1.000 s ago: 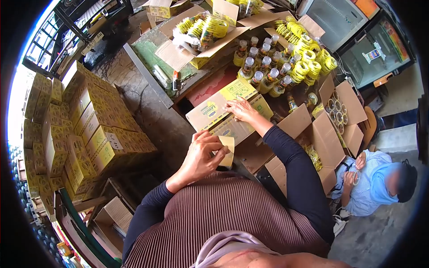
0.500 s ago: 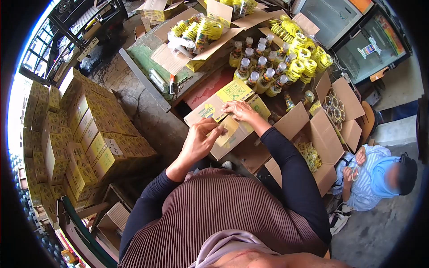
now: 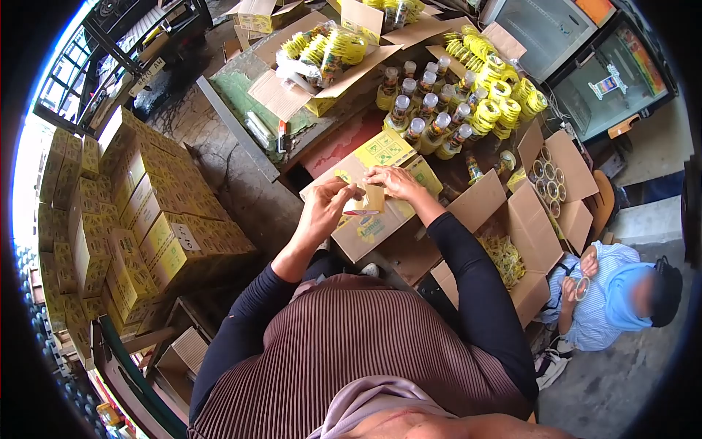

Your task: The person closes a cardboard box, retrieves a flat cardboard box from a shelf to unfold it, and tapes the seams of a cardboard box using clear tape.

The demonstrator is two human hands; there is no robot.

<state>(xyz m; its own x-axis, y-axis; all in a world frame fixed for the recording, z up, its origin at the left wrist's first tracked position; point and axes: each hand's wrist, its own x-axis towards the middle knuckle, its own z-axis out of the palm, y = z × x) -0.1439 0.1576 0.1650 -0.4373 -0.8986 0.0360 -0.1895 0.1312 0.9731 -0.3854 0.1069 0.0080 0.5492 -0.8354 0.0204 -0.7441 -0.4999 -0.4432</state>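
Observation:
A closed cardboard carton (image 3: 380, 151) with yellow print lies in front of me. Over its near side a roll of brown packing tape (image 3: 363, 203) hangs between my hands. My left hand (image 3: 319, 208) is closed, with its thumb and fingertips pinched at the left edge of the tape. My right hand (image 3: 397, 182) has its fingers bent together at the tape's upper right edge, just above the carton. The fingers partly hide where the tape meets the box.
Capped bottles (image 3: 431, 121) and yellow ring-shaped packs (image 3: 501, 95) stand behind the carton. An open box (image 3: 530, 245) is at right, beside a seated person (image 3: 603, 293) holding a ring-shaped item. Stacked cartons (image 3: 172, 212) fill the left. A cutter (image 3: 281, 137) lies on the table.
My left hand has risen slightly towards my right hand, and the tape roll has turned and lifted, now showing its opening. My right hand has hardly moved, its fingers now more bent.

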